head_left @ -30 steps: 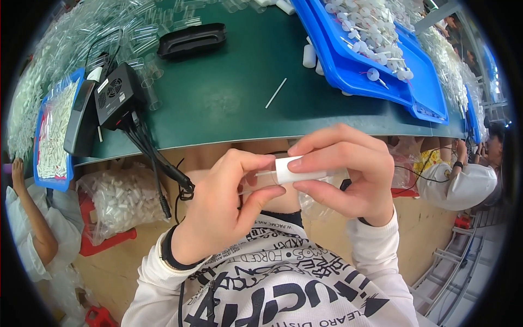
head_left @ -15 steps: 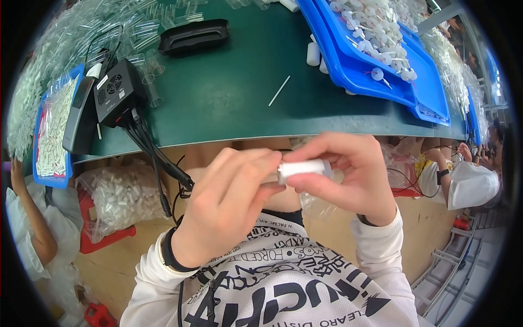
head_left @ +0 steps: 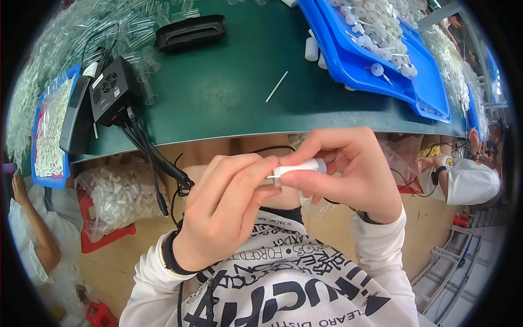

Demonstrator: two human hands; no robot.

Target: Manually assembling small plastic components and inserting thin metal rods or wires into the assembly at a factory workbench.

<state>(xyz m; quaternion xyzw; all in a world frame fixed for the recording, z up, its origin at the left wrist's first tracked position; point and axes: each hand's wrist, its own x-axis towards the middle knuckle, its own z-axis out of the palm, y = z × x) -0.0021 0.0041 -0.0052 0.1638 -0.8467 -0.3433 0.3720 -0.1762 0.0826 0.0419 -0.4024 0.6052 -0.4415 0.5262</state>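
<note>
In front of my body, above the lap, my right hand grips a white cylinder between thumb and fingers. A clear rim shows at the cylinder's right end, so it seems to sit in a clear sleeve. My left hand is closed at the cylinder's left end, its fingertips meeting that end. A thin white stick juts from there, between the left thumb and fingers. The curled left fingers hide most of it.
On the green table lie a loose white stick, a black case, a black box with cables and clear tubes. Blue trays hold white parts. Below the left edge is a bag of white cylinders. Other people sit at both sides.
The cylinder and both hands have shifted slightly to the left. The thin stick at the cylinder's left end now shows more plainly. My right hand keeps its grip.
</note>
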